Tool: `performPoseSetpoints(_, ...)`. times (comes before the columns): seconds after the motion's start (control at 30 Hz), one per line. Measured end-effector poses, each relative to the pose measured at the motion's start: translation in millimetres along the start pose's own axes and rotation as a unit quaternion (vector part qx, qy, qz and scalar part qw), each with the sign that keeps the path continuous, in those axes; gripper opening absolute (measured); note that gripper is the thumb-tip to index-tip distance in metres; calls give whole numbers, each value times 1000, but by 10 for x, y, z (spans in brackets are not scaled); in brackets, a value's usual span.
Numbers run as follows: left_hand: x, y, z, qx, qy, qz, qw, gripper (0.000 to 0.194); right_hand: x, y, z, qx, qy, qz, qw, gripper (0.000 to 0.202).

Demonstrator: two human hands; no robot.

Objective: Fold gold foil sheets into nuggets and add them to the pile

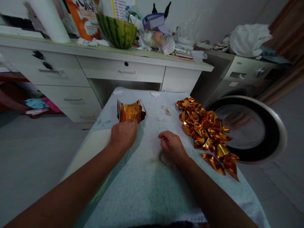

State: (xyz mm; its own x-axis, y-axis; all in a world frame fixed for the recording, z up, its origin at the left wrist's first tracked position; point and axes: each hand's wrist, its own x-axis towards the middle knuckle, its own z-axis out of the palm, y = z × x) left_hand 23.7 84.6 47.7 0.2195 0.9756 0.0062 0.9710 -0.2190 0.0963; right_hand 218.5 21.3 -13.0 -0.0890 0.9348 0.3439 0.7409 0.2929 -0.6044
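My left hand [124, 133] is closed on the near edge of a piece of shiny gold foil paper [130, 111], whose sides curl upward above the cloth. To its right, my right hand [172, 147] hovers over or rests on the cloth with its fingers curled together; whether anything is between them is hidden. A heap of folded gold foil pieces [199, 125] spreads along the right side of the table. Between the foil paper and the heap lie a few thin yellowish bits [167, 111], too small to name surely.
A pale patterned cloth [152, 190] covers the table. Beyond it stands a white drawer cabinet [142, 71] bearing half a watermelon [117, 31], an orange bag [83, 20] and clutter. At right, a washing machine [237, 71] has its round door [276, 129] swung out beside the table.
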Motion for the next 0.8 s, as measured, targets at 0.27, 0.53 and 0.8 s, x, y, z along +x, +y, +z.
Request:
performPoseSetpoints(0.27,-624,-27,-45,59,80,56,993,26,4,-41,-65,116,-1,76,990,23)
performPoseSetpoints(0.53,-841,31,296,-130,269,232,926,19,62,8,-202,354,13,161,921,36)
performPoseSetpoints(0.8,-886,11,333,-300,226,258,890,21,97,7,-236,456,8,244,856,29)
